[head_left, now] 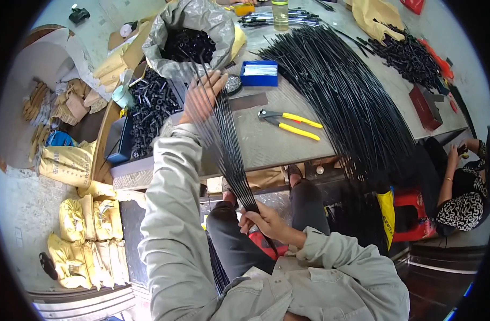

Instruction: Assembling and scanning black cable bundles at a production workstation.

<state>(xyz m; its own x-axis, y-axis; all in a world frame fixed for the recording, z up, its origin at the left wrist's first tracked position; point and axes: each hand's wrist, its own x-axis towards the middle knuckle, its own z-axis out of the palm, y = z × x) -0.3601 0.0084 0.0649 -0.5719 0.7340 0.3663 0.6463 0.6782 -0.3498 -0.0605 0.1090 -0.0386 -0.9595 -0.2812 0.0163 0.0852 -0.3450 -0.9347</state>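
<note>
Down over my lap, my right hand [265, 220] is closed around the lower part of a bundle of thin black rods [235, 174]. The bundle slants up to the left and fans out at its top. My left hand [205, 95] is up among the fanned ends with fingers stretched out, somewhat blurred. On the table to the right of the bundle lie cutting pliers [301, 119] with yellow handles, their jaws apart. Beyond them a large spread of similar black rods [341, 91] hangs over the table's near edge.
A grey plastic bag [223, 27] of black rings stands behind my left hand, beside a heap of small black parts [151, 107]. A blue box [260, 83] holds pale strips. At right are more black parts [405, 59] and a seated person [462, 192]. Yellow sacks [89, 262] fill the floor at left.
</note>
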